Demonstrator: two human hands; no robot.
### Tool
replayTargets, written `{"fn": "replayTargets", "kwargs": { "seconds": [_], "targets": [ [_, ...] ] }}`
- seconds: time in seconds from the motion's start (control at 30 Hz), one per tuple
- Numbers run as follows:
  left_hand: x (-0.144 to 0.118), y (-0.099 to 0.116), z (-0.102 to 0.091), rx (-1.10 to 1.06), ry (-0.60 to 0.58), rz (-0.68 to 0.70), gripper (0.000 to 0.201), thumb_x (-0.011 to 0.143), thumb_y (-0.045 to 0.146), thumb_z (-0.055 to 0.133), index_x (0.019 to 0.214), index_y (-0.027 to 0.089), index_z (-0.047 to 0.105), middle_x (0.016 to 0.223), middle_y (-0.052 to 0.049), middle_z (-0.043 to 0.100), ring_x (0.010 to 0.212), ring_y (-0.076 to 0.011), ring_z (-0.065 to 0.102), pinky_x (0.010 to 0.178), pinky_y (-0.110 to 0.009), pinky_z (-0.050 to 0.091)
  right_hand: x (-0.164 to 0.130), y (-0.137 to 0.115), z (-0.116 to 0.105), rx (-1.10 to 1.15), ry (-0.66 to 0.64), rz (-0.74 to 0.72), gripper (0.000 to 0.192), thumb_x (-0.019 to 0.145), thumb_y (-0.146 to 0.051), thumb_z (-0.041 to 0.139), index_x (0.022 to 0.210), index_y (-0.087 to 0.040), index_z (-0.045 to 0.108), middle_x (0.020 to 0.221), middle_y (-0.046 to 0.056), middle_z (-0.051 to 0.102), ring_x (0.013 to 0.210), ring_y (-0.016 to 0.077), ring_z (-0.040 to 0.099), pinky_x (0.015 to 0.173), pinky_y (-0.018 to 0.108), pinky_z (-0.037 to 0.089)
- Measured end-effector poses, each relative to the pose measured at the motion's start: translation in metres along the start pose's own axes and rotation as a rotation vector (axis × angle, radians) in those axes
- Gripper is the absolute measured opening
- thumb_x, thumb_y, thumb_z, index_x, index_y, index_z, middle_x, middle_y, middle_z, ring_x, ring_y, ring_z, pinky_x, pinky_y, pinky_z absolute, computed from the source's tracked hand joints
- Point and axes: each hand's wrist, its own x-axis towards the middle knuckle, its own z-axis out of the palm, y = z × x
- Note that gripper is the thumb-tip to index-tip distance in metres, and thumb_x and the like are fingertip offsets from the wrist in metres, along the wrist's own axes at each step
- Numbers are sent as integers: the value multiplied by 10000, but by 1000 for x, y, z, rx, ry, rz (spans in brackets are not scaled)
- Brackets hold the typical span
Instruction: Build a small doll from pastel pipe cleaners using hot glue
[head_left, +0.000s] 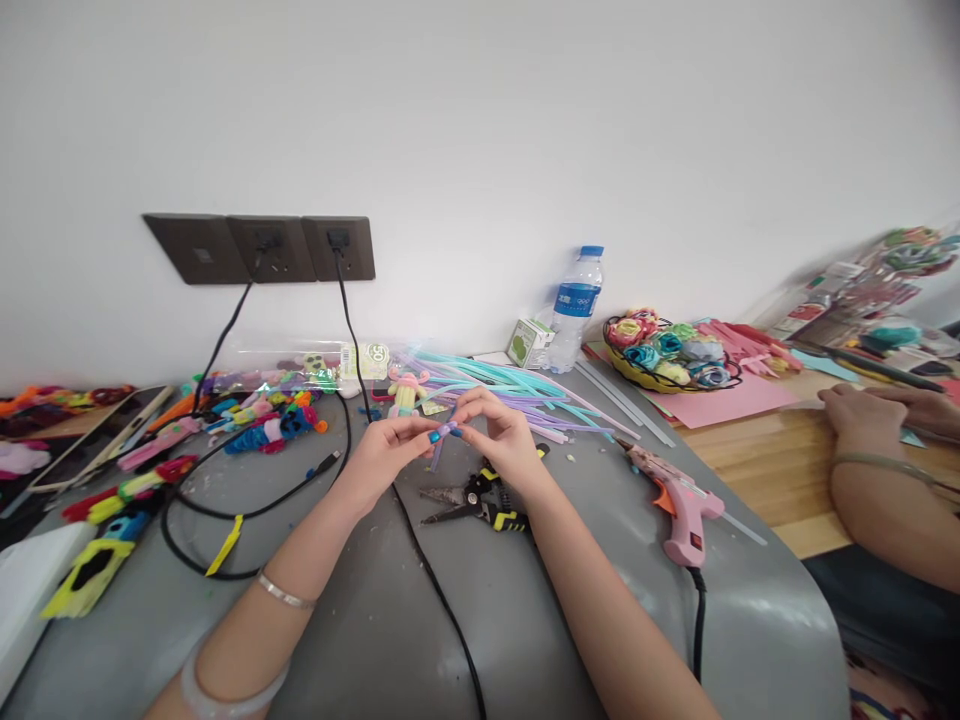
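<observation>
Between the fingertips of both my hands is a small purple pipe cleaner piece (pixel 448 430), with a short end hanging below. My left hand (pixel 396 450) pinches it from the left; my right hand (pixel 499 438) pinches it from the right. Fingers cover much of its shape. Under my right wrist lies a pair of black and yellow wire strippers (pixel 480 498), jaws pointing left. Just behind my hands stands a small pastel pipe cleaner figure (pixel 406 392). A loose bunch of turquoise, purple and pink pipe cleaners (pixel 517 385) spreads out beyond my right hand.
A pink glue gun (pixel 682 505) lies to the right, its cord running forward. Black cables (pixel 442 590) cross the grey table (pixel 360 620). Pipe cleaner figures (pixel 274 430) lie left. A water bottle (pixel 576 310) and flower basket (pixel 667 355) stand behind; a co-worker's hand (pixel 862 415) is right.
</observation>
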Motion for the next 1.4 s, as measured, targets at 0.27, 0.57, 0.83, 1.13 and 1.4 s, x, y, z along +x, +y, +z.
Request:
{"fn": "replayTargets", "kwargs": {
  "seconds": [0.27, 0.57, 0.83, 1.13, 1.4],
  "targets": [
    [-1, 2, 3, -27, 44, 11, 281, 639, 389, 849, 817, 175, 801, 762, -47, 708, 678, -147, 609, 684, -279, 530, 1, -2, 2, 2, 10, -5, 224, 840, -468, 742, 808, -247, 738, 914, 66, 645, 942, 241, 607, 914, 431, 476],
    [3, -7, -1, 50, 156, 132, 281, 668, 388, 807, 851, 174, 796, 796, -62, 735, 671, -164, 637, 608, -271, 532, 0, 2, 0, -39, -8, -18, 285, 840, -493, 730, 992, -253, 732, 997, 75, 701, 953, 244, 604, 848, 404, 493],
    [-4, 3, 6, 204, 228, 308, 123, 666, 264, 730, 755, 185, 765, 805, -53, 728, 733, -190, 658, 687, -296, 567, -1, 3, -2, -91, 87, -25, 301, 904, -516, 629, 1000, -245, 719, 945, 64, 687, 863, 226, 591, 836, 392, 463],
    [-5, 0, 3, 466, 255, 525, 110, 741, 201, 653, 785, 203, 754, 839, -52, 726, 701, -162, 647, 659, -253, 537, -1, -1, -2, -89, 63, -57, 371, 927, -580, 563, 986, -239, 698, 961, 78, 674, 872, 239, 582, 826, 395, 453],
    [-4, -1, 2, 569, 259, 615, 113, 773, 166, 619, 789, 196, 727, 810, -51, 715, 692, -162, 644, 680, -268, 528, -3, -3, -2, -95, 69, -60, 384, 944, -582, 528, 979, -233, 686, 956, 78, 675, 887, 244, 587, 805, 385, 440]
  ]
}}
